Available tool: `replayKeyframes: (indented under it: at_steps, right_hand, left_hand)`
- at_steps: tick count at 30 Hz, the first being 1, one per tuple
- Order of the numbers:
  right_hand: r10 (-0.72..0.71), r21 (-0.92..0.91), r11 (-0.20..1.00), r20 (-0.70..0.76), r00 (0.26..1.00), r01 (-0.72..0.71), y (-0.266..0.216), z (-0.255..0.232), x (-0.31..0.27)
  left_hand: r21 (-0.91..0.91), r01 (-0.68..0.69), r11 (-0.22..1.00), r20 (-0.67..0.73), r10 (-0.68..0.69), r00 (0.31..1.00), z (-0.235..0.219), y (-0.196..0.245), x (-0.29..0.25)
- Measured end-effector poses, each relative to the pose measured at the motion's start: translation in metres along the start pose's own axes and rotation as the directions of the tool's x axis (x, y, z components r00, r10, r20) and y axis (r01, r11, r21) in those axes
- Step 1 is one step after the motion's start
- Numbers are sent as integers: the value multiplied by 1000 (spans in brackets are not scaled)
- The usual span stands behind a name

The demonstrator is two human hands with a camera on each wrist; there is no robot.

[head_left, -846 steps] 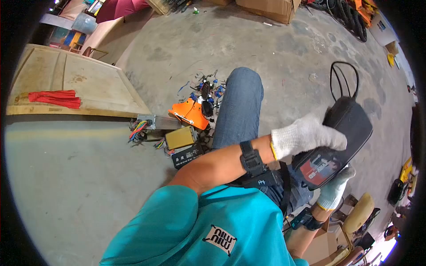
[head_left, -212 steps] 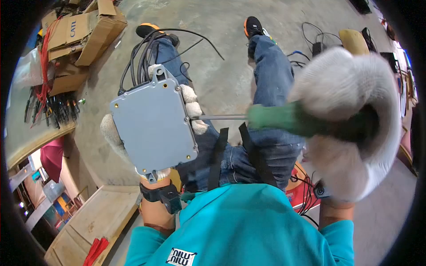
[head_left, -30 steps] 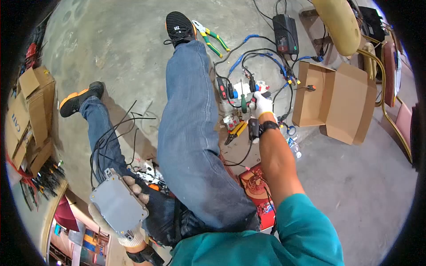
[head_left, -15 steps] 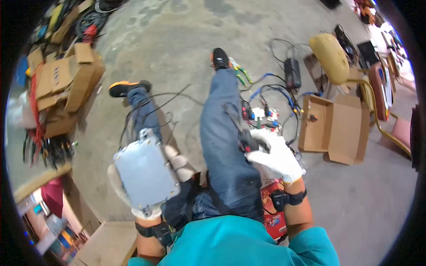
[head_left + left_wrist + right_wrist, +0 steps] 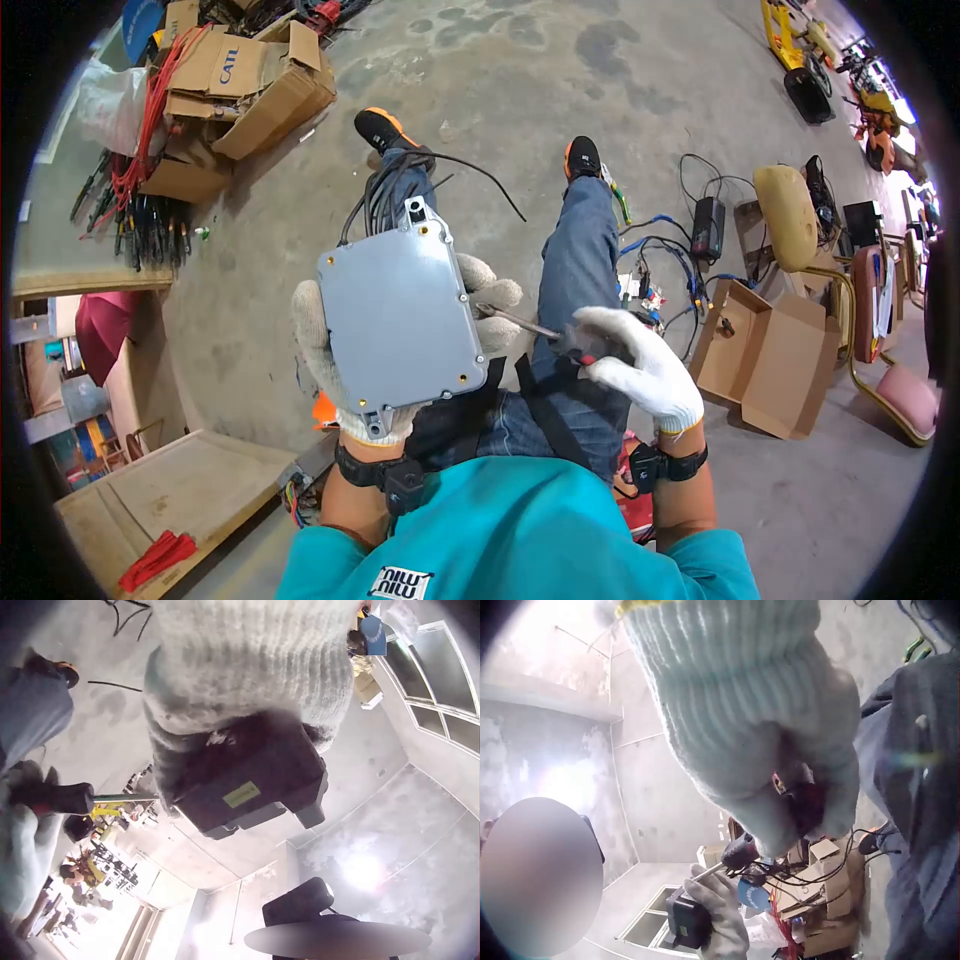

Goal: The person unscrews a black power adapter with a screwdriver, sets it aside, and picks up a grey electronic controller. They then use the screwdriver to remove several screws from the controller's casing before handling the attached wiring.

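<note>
A grey metal box (image 5: 400, 315) with black cables rests in my gloved left hand (image 5: 318, 345), its fingers curled round both sides. My gloved right hand (image 5: 645, 370) holds a screwdriver (image 5: 530, 325) by its black and red handle. The shaft points left, and its tip overlaps the left fingertips at the box's right edge. In the left wrist view the screwdriver (image 5: 67, 799) reaches toward the dark side of the box (image 5: 247, 780). The right wrist view shows the right glove (image 5: 742, 712) round the handle (image 5: 739, 851), with part of it hidden.
On the floor at right lie an open cardboard carton (image 5: 775, 360), a black power adapter (image 5: 708, 228), blue-and-black cables (image 5: 665, 245) and pliers (image 5: 618, 195). A yellow-padded seat (image 5: 785, 218) stands behind. Cardboard boxes (image 5: 240, 90) are at upper left, a wooden board (image 5: 190, 490) at lower left.
The right hand, holding a green-handled screwdriver earlier, was down among the floor tools a second ago. It has risen to the box with a black-and-red screwdriver. The left hand keeps the box.
</note>
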State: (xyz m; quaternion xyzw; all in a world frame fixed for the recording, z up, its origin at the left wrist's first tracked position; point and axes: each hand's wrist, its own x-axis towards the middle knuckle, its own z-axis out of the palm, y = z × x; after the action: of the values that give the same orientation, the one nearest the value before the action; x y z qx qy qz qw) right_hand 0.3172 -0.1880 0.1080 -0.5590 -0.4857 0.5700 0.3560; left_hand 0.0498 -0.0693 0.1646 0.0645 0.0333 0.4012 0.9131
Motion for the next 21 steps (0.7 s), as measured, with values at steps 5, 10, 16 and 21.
replayKeyframes:
  at_steps: [5, 10, 16, 21]
  right_hand:
    - [212, 387, 900, 13, 977, -201, 4, 8, -8]
    - [255, 428, 874, 2, 967, -231, -1, 12, -5]
    - [185, 310, 936, -28, 982, -167, 14, 12, 2]
    - [213, 289, 935, 5, 977, -205, 6, 11, 4]
  left_hand:
    - [13, 10, 1000, -19, -10, 1000, 3, -3, -7]
    - [35, 13, 999, 0, -13, 1000, 3, -6, -10]
    - [94, 5, 996, -31, -2, 1000, -3, -2, -9]
    - [70, 28, 997, -65, -23, 998, -1, -4, -9]
